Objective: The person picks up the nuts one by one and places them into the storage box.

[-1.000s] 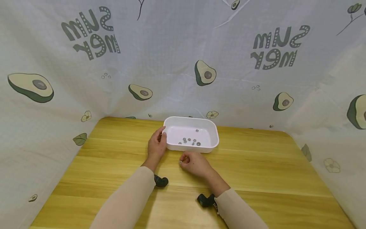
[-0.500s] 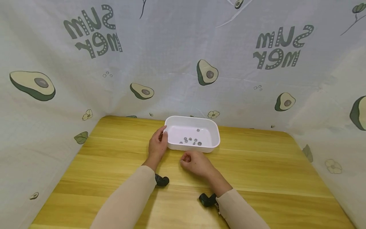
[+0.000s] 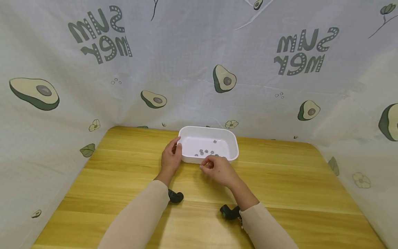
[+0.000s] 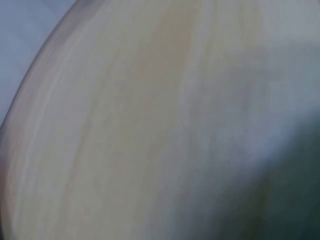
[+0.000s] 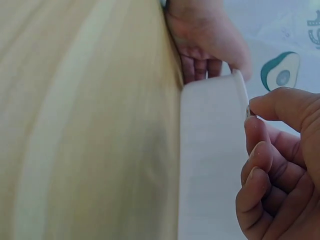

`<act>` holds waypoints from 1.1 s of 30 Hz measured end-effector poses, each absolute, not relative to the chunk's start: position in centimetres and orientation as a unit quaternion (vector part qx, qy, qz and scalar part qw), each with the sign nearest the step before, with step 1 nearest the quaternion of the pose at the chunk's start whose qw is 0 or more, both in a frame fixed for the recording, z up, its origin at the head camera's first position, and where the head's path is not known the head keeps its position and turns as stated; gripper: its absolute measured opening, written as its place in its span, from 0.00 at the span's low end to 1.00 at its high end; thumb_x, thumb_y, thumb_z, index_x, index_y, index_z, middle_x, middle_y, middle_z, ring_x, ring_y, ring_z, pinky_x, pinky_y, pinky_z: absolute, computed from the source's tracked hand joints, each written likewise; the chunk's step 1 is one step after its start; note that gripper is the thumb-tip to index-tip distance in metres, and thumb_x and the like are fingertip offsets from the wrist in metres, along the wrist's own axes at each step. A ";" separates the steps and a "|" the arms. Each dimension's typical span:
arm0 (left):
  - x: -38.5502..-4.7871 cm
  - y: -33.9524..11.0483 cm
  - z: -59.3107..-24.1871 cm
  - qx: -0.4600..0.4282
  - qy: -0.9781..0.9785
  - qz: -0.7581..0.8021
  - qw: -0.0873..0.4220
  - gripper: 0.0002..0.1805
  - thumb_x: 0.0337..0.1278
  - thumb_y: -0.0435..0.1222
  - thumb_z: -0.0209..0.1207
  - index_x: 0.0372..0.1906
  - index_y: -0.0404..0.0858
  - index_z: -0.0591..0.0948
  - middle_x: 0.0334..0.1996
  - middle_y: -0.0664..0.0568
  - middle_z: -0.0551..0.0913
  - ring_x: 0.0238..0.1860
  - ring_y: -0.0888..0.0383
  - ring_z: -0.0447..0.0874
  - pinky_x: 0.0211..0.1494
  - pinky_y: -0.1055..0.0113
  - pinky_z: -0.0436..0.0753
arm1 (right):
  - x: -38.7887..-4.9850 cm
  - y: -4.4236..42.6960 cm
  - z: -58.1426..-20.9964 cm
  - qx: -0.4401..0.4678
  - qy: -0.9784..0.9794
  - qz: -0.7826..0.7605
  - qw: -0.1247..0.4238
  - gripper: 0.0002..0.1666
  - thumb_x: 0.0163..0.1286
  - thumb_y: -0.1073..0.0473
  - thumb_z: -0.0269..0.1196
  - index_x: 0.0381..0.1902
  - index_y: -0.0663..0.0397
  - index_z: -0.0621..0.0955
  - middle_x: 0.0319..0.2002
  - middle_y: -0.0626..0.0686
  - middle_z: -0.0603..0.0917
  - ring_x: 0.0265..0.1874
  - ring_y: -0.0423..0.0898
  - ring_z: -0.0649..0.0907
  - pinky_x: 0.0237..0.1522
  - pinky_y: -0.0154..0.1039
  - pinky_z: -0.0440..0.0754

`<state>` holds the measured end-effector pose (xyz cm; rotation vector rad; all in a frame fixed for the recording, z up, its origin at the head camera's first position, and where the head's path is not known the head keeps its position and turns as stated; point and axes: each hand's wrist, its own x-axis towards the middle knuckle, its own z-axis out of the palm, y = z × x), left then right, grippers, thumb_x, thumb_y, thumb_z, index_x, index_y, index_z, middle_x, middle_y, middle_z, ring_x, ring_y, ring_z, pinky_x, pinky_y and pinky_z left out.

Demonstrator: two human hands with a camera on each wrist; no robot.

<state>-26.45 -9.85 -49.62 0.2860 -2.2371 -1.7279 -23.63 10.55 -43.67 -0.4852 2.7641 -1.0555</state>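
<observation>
A white rectangular plastic tray (image 3: 234, 142) stands at the back of the table, with several small metal nuts (image 3: 206, 151) scattered on its floor. My left hand (image 3: 171, 158) holds the tray's left end; in the right wrist view its thumb lies at the rim and its fingers against the outer wall. Just in front of the tray's near wall, my right hand (image 3: 220, 171) pinches a small metal nut (image 5: 248, 111) between thumb and index finger, the other fingers curled. That nut is mostly covered by the fingertips. Only blurred tabletop shows in the left wrist view.
The wooden table (image 3: 295, 186) extends to both sides of the tray. Behind it hangs a pale curtain (image 3: 186, 69) printed with avocados and lettering. A black wrist device (image 3: 176, 197) shows at the left sleeve, another black device (image 3: 229, 212) at the right.
My right hand, with the nut, has risen from the tabletop and moved slightly right and forward to the tray's near wall. The left hand and the tray stay in place.
</observation>
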 end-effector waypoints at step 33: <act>-26.5 -9.8 -49.6 0.105 -0.779 -0.601 0.144 0.22 0.75 0.48 0.51 0.69 0.55 0.77 0.63 0.49 0.79 0.58 0.49 0.79 0.66 0.52 0.81 | -30.0 12.7 -41.3 -0.134 0.945 -0.298 0.021 0.13 0.72 0.51 0.64 0.46 0.52 0.84 0.33 0.53 0.84 0.29 0.48 0.78 0.29 0.37 0.75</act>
